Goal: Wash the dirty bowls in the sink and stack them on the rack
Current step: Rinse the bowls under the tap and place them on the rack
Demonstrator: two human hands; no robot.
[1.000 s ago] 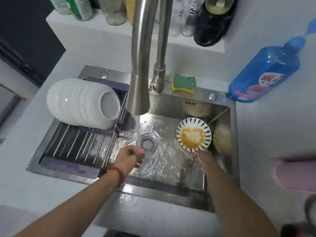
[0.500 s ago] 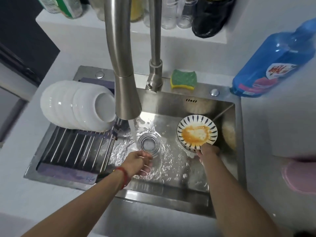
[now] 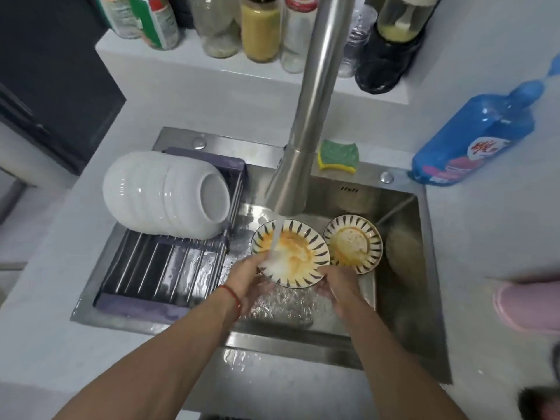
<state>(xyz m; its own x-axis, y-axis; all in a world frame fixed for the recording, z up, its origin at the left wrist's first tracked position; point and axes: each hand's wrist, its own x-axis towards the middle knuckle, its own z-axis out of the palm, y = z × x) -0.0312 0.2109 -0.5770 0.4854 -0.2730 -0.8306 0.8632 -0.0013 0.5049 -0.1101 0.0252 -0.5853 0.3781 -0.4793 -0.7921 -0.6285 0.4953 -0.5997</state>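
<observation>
A dirty striped bowl [image 3: 295,253] smeared with orange sauce is under the running faucet [image 3: 306,140]. My left hand [image 3: 247,272] grips its left rim and my right hand [image 3: 336,281] grips its right rim. A second dirty striped bowl [image 3: 353,244] sits in the sink [image 3: 403,313] just to the right. Several clean white bowls [image 3: 163,194] lie stacked on their side on the purple drying rack [image 3: 160,268] over the sink's left half.
A green and yellow sponge [image 3: 338,155] lies behind the faucet. A blue detergent bottle [image 3: 472,137] lies on the counter at the right. Jars and bottles [image 3: 260,28] line the shelf behind. A pink object [image 3: 527,304] is at the right edge.
My right hand lifted a striped bowl off the stack and brought it left under the water. My left hand came up to take its other rim. A second dirty bowl is now uncovered.
</observation>
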